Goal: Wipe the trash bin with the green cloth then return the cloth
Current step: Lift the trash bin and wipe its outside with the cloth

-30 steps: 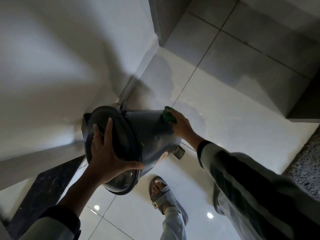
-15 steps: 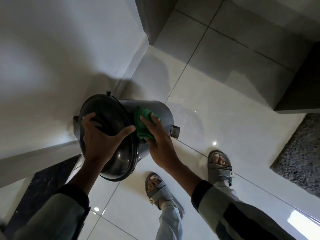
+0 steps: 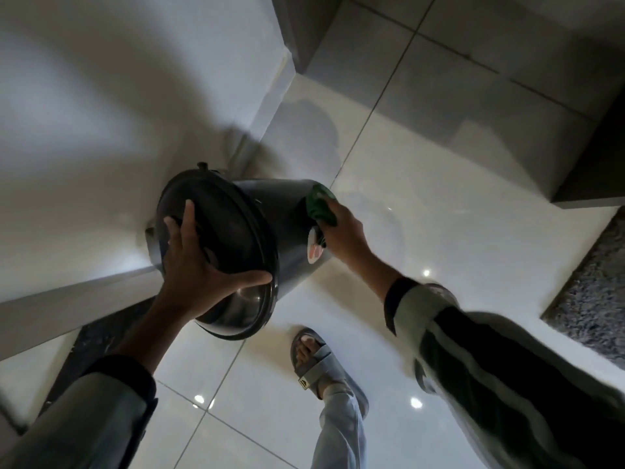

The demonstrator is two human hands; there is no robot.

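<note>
Green cloth is bunched under the right hand, pressed against the grey side wall of the trash bin down near its base, at about three o'clock from the lid; the bin itself is tilted over on the glossy tiled floor, close to the white wall at nine o'clock; the left hand is spread wide over the dark domed lid, fingers on top and thumb hooked at the rim, steadying the tilt; a sandalled foot stands at six o'clock. To my eye the wiping is under way, and doing it well means keeping the cloth flat and firm, running long strokes from base to rim, and turning the bin with the lid hand so no strip is missed; a small round sticker beside the cloth wants a gentle pass. What the bin holds I cannot tell; the lid sits shut.
</note>
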